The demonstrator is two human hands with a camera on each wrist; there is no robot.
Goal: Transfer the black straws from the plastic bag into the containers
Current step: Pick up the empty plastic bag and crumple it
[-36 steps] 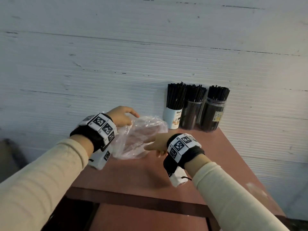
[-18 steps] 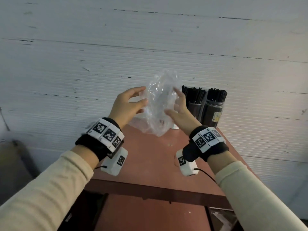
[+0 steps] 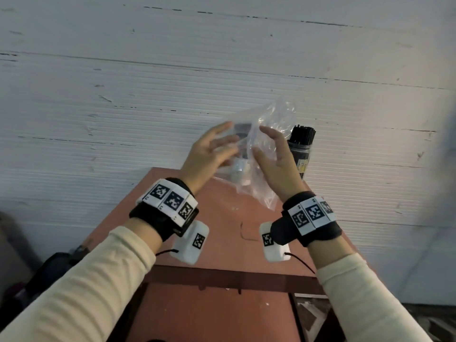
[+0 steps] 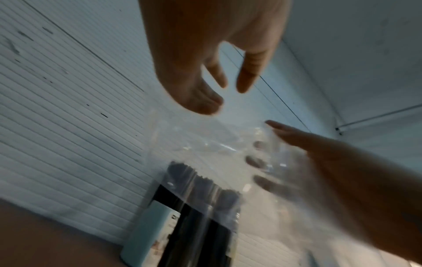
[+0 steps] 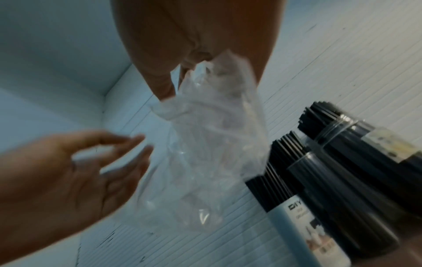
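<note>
The clear plastic bag [image 3: 261,154] is held up in the air above the far end of the reddish table [image 3: 222,218], in front of the containers [image 5: 342,180]. It is pinched by the right hand [image 3: 276,166], the crumpled film being gathered between thumb and fingers in the right wrist view. The left hand [image 3: 209,154] is seen just beside the bag, its fingers spread wide and nothing gripped; contact with the film cannot be told. No straws can be made out inside the bag. Black straws [image 3: 302,134] stand upright, packed in the containers against the white wall [image 3: 123,95], behind the bag.
</note>
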